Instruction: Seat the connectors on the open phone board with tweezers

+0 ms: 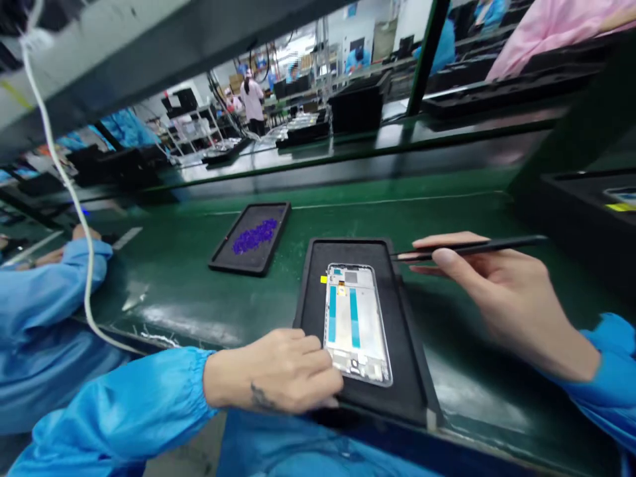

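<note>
A silver phone frame (368,318) with two blue strips and a yellow tab lies in a black foam tray (412,371) on the green bench. My left hand (283,371) rests at the tray's lower left, its fingers curled by the phone frame's lower left corner. What those fingers hold, if anything, is hidden. Black tweezers (487,246) are in my right hand (501,298), pinched between thumb and fingers. Their tips point left, close to the tray's upper right edge.
Farther back on the left, a smaller black tray (248,265) holds a pile of small purple pieces (256,236). A co-worker's blue sleeve (50,298) is at the far left, near a hanging white cable (64,172). A black box (591,232) stands at the right.
</note>
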A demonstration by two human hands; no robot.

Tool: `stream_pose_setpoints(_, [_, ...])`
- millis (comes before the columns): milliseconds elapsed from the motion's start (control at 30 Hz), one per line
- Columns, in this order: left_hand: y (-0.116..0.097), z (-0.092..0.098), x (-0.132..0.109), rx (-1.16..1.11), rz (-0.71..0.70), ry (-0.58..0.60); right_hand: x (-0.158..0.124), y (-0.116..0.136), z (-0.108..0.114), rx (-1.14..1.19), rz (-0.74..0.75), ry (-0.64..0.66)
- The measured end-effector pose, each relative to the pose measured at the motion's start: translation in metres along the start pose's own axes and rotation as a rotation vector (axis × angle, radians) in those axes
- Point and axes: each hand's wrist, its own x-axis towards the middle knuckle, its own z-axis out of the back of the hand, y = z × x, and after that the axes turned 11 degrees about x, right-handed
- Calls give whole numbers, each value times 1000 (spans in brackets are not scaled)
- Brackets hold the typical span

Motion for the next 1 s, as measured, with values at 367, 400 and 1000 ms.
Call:
stream_pose_setpoints(367, [185, -50, 91, 348, 312, 505, -33, -18, 6, -164, 507, 293])
stream_pose_setpoints(400, [201, -55, 101, 369, 344, 520, -35, -20, 5, -169, 541, 326])
stream_pose_setpoints(1000, [151, -75, 214, 232, 20, 314, -56, -9, -9, -446, 972, 444])
